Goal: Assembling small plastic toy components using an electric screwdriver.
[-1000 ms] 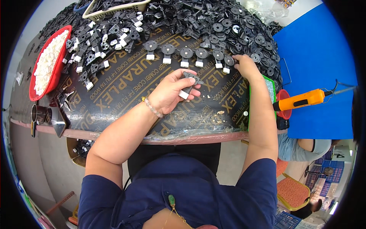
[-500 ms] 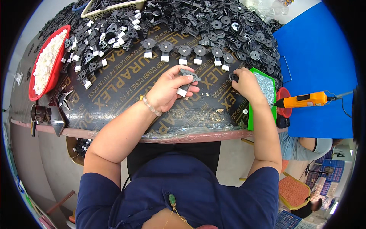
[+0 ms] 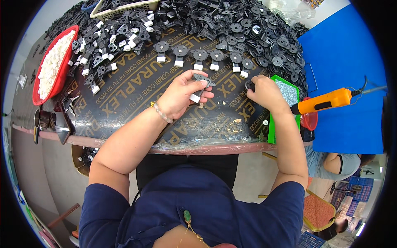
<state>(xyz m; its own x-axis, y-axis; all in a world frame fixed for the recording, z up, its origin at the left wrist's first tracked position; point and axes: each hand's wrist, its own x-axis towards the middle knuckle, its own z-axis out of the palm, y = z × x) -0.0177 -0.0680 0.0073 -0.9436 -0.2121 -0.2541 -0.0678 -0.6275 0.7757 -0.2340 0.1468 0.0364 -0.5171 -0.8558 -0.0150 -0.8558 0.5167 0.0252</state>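
Note:
My left hand (image 3: 180,93) is closed on a black plastic bracket (image 3: 202,81) with a white end block (image 3: 195,98), the thumb lying across its top. To the right, my right hand (image 3: 266,91) pinches a black plastic disc (image 3: 249,85) beside the green tray (image 3: 271,133). Small silvery pieces (image 3: 285,93) fill that tray, partly covered by my wrist. Beyond both hands stands a row of finished-looking pieces, each a black disc on a bracket with a white block (image 3: 200,57). An orange electric screwdriver (image 3: 326,102) hangs right of my forearm, its tip hidden.
Black brackets with white blocks (image 3: 99,62) and loose black discs (image 3: 275,51) heap along the far side. A red basket (image 3: 62,78) of white pieces stands left, near a metal holder (image 3: 43,120). A red cup (image 3: 309,120) sits by the green tray. A person (image 3: 337,163) is at right.
My right hand has shifted slightly left with the black disc. The orange screwdriver has swung so its rear end points further up. My left hand keeps the bracket almost in place.

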